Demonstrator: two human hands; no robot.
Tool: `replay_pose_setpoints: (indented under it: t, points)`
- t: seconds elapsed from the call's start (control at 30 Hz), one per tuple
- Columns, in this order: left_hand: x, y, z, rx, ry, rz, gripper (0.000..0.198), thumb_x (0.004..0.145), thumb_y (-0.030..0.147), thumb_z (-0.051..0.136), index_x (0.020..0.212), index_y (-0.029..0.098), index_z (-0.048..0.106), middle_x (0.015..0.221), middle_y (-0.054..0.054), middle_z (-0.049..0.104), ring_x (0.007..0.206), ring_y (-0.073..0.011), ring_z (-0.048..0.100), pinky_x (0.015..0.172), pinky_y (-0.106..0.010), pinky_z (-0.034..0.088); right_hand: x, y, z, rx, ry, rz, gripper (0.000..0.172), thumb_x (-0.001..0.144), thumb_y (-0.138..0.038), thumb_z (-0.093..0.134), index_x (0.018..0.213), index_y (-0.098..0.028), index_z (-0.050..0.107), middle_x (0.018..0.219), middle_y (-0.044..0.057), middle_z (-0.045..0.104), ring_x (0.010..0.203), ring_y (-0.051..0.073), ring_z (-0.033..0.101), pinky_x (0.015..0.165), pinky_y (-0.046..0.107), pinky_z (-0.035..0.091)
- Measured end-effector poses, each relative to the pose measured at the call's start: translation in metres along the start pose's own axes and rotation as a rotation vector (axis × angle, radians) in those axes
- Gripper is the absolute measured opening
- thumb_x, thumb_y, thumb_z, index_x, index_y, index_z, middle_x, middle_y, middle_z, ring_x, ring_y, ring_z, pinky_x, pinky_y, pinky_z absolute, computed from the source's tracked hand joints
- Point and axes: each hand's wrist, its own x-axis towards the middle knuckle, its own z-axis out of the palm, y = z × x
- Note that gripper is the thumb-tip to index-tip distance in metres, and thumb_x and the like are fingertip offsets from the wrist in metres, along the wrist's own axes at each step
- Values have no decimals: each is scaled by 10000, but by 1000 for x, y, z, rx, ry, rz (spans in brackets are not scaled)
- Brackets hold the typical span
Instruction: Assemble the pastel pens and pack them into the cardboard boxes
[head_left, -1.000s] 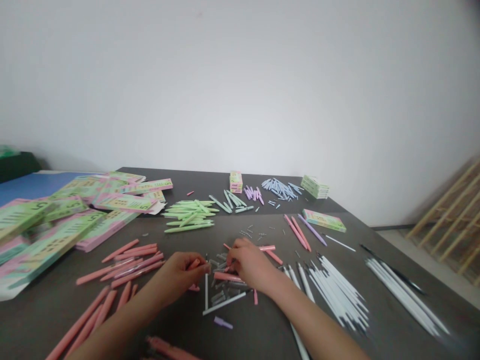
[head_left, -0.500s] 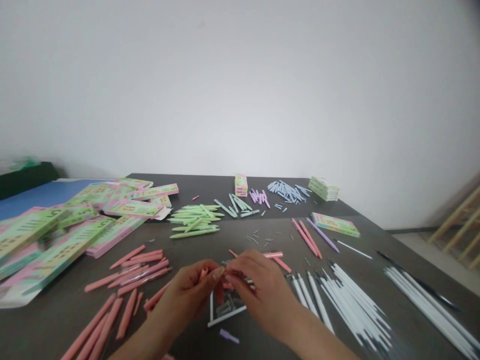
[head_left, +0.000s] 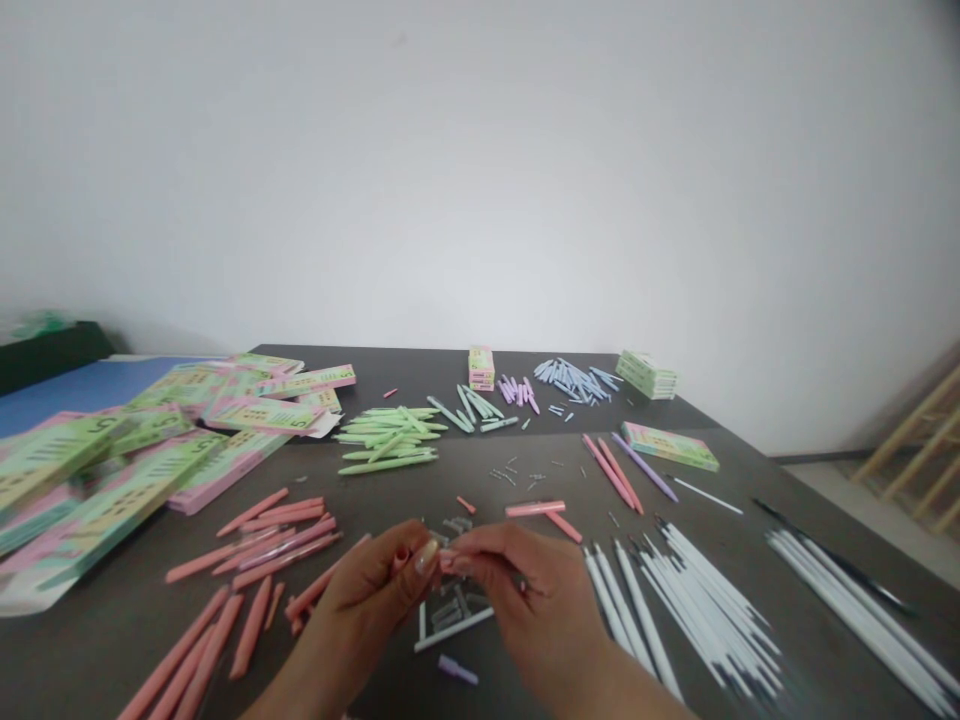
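Note:
My left hand is closed, thumb against curled fingers, and a pink pen barrel shows its end inside the curl. Opposite it, my right hand pinches a small pink pen part right at the left fingertips. Whether the two pink pieces are joined cannot be seen. Beneath the hands lie several small grey pen parts and a white refill. Closer to me is a short purple pen piece. Just beyond the fingers rest a pink tip and a pink barrel.
Pink pen barrels lie at left, with printed boxes heaped behind. Green pens, purple pieces and blue parts are further back. White refills spread at right, and small springs sit mid-table.
My right hand has dropped slightly, its fingertips now visibly pinching a pink part against the left fingertips. More of the pink tip and barrel behind the hands is uncovered.

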Motion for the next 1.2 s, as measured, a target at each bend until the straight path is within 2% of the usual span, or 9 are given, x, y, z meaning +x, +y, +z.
replay_pose_setpoints:
  t: [0.23,0.47,0.67,0.83,0.97,1.07,1.13,1.2]
  points:
    - [-4,1,-3,198,52,136,429,802,544,448,562,190,410,516,66,263,475,-85,230,432,-216,182,-2,0,3,61,42,41,116,809,-196,582,761,-192,688,680,1,702,608,106,634,562,163,438]
    - [-6,1,-2,314,59,182,416,819,533,419,589,187,451,524,63,283,485,-92,266,442,-218,200,-3,2,5,123,33,123,149,807,-262,585,727,-176,676,626,18,668,552,123,595,511,195,421]
    - [-4,1,-4,376,42,211,387,834,495,413,616,186,496,530,58,331,491,-96,309,453,-216,229,-2,-1,9,437,3,360,100,762,-258,624,722,-173,658,620,10,654,587,137,613,554,221,464]
    - [-8,0,-4,378,36,253,358,835,464,429,623,188,512,538,55,374,494,-95,338,453,-208,247,4,-5,11,688,2,545,190,679,-331,691,649,-154,627,537,-6,613,463,111,562,490,228,469]
    - [-8,5,-1,407,33,226,336,830,442,457,633,183,540,523,53,405,487,-92,357,455,-207,250,8,-6,7,732,-32,554,224,650,-352,719,650,-143,636,520,-11,593,442,97,537,470,217,452]
    - [-3,12,1,326,-23,169,360,793,473,507,620,166,580,540,32,474,521,-96,407,484,-202,286,10,-4,6,725,-44,524,205,639,-326,728,630,-136,649,535,-17,573,482,92,533,486,208,450]
    - [-1,14,2,199,-93,51,424,756,540,522,609,150,599,521,20,498,471,-83,389,451,-201,272,12,-2,7,723,-53,522,204,645,-331,721,649,-137,655,552,-19,572,497,91,530,488,204,446]
    - [1,14,3,68,-165,-113,477,702,597,551,638,130,627,474,18,505,377,-53,313,384,-199,196,12,1,10,758,-63,527,223,649,-342,717,742,-148,658,550,-39,557,470,76,507,464,190,419]
